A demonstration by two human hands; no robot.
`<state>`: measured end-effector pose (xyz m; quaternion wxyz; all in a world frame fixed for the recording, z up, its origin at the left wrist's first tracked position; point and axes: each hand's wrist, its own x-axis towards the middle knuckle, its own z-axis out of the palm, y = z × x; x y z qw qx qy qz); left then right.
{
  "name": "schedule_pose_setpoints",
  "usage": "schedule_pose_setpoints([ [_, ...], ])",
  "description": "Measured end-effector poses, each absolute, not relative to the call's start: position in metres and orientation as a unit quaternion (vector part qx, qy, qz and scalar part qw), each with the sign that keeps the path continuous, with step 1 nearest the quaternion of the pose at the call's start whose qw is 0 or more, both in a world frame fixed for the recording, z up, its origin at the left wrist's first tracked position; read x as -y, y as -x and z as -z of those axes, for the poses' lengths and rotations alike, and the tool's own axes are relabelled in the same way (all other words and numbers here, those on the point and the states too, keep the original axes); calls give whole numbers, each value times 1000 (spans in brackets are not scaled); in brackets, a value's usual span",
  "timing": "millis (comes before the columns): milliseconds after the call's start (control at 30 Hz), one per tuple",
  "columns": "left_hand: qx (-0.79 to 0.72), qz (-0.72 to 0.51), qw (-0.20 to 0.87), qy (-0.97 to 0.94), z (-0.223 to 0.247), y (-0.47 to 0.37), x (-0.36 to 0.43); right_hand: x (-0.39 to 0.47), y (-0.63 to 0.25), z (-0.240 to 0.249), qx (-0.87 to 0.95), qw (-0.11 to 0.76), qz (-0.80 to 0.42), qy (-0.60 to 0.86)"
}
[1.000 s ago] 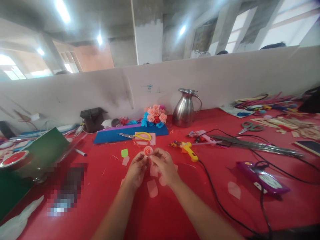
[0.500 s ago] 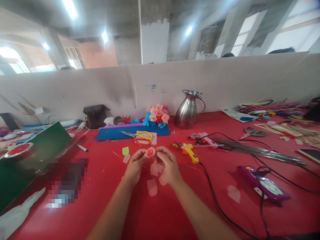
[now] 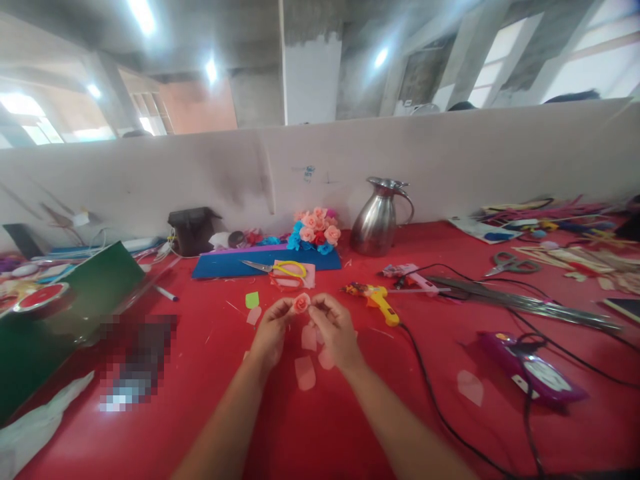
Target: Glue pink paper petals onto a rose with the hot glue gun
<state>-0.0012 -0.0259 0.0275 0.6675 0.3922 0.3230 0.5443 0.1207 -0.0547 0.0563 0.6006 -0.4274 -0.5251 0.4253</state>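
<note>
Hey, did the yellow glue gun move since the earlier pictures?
No. Against the silver jug, the yellow glue gun lies in the same spot; the whole view just shifted slightly.

Red tabletop (image 3: 310, 433) in fgnd, backed by low off-wht partition (image 3: 200, 173) w/ dark smudges (image 3: 235, 173) & small bluish marks (image 3: 309, 173). Beyond: grey concrete-like ceiling (image 3: 185, 33); pillar (image 3: 313, 80) wht below, grey above; peach wall section (image 3: 200, 107) to L. 4 bright lamps (image 3: 143, 17) overhead; glaring window openings (image 3: 595, 60) far L & R.

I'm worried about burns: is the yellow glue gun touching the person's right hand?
Apart: the head view shows bare red table between the yellow glue gun and the right hand.
</note>
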Motion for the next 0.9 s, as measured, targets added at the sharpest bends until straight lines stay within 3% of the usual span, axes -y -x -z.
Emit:
schedule_pose_setpoints([
  [900, -265, -524, 748, -309, -22, 0, 25, 40, -122, -37, 504, 595, -442, 442],
])
